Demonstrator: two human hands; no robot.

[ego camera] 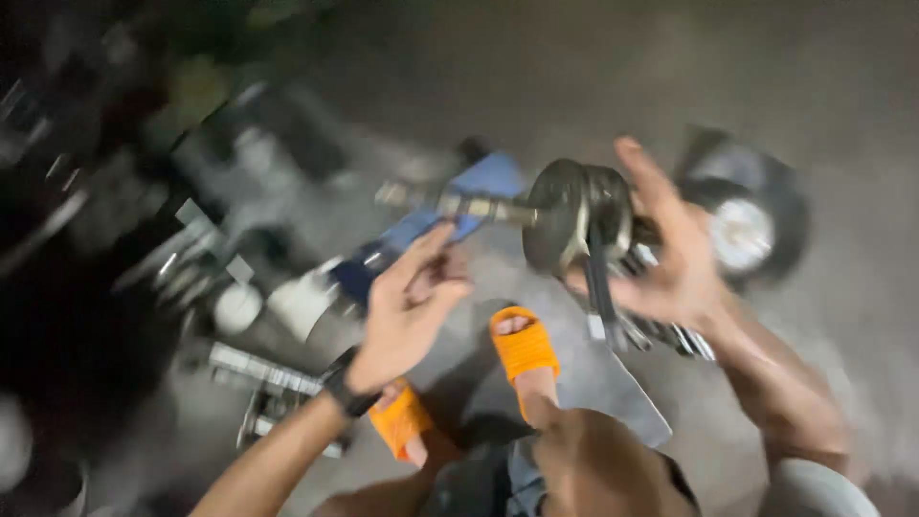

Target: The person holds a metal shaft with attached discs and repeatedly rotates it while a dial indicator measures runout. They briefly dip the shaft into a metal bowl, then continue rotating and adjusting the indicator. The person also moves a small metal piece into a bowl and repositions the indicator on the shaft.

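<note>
Above the concrete floor (823,86), between the person's raised hands, hangs a dark metal disc assembly with a shaft (565,215), roughly at the middle of the view and over two feet in orange sandals (524,347). The right hand (675,258) cups the disc end from behind, its fingers spread and the index lifted straight up past the rim, so it grips loosely rather than clenched. The left hand (407,306) sits lower and apart from the part, its fingers drawn together near the thumb; the blur hides whether it pinches anything. A black band circles that wrist.

The piece looks like solid steel, so it is probably heavy and rigid, weighted toward the disc end, and possibly greasy. The disc rim and the shaft close to it seem the safest places to hold, with a second hand under the shaft to steady it.

Its long axis runs nearly level across the view, the shaft pointing toward the person's left over a blue flat piece (436,225).

Scattered metal parts (268,378) lie on the floor to the left, and a round dark part with a pale centre (742,230) lies beyond the right hand
</note>
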